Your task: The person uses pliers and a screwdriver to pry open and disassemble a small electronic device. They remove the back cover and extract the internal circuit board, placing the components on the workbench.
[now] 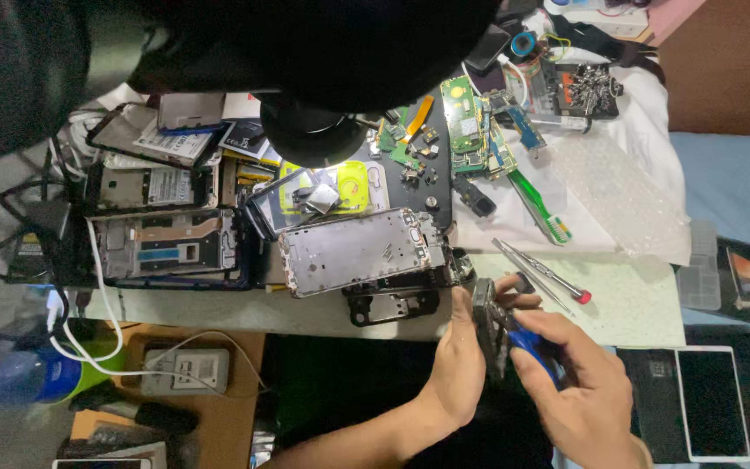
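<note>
My left hand [466, 352] grips a small dark phone part [486, 323], held on edge just below the bench's front edge. My right hand [579, 382] is closed around a blue-handled tool [533, 347] whose tip is against that part. Both hands sit close together at the lower middle-right. Just above them on the bench lie a silver phone frame [358, 250] and a black bracket [392, 306].
Disassembled phone frames [167, 247], green circuit boards [462, 122], a green toothbrush [538, 201], a red-tipped screwdriver and tweezers [542, 274] crowd the bench. A dark lamp or magnifier head [314, 130] overhangs. White screens [712, 399] lie right; a power strip [186, 369] lower left.
</note>
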